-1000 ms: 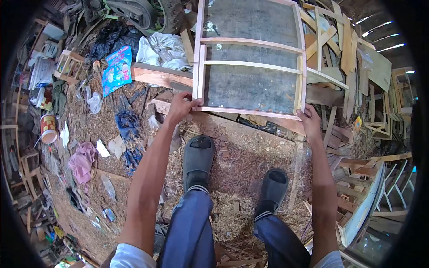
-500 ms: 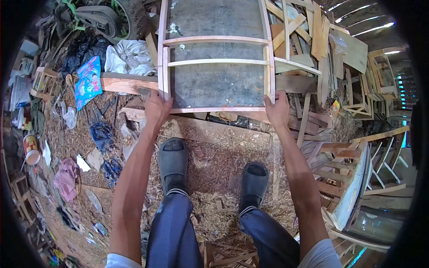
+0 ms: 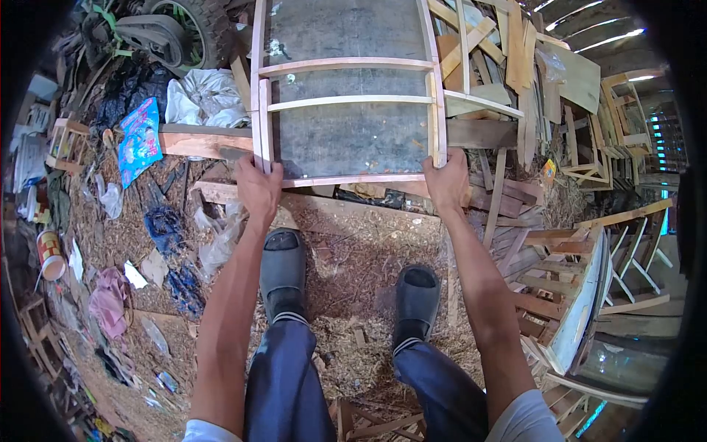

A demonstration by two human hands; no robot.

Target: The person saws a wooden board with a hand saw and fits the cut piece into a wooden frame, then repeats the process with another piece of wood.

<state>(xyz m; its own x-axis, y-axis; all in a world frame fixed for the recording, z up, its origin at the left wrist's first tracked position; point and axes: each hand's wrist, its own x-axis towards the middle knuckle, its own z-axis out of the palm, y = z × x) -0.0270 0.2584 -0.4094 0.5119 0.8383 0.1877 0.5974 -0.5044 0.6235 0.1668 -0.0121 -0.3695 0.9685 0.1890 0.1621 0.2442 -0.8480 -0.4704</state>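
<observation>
A wooden frame with side rails and crossbars lies over a dark flat board at the top centre. My left hand grips the frame's lower left corner, its thumb at the end of the side rail. At the lower right corner, my right hand is closed on the frame in the same way. Both arms reach straight forward, and the undersides of the fingers are hidden. A pale pink bottom rail runs between the hands.
Sawdust covers the ground around my two dark slippers. Scrap wood and stacked frames fill the right. At the left are a blue packet, a white sack, a pink cloth and a motorcycle wheel.
The frame and both hands appear slightly further left in the view. The surroundings have shifted a little too, and both hands still hold the corners.
</observation>
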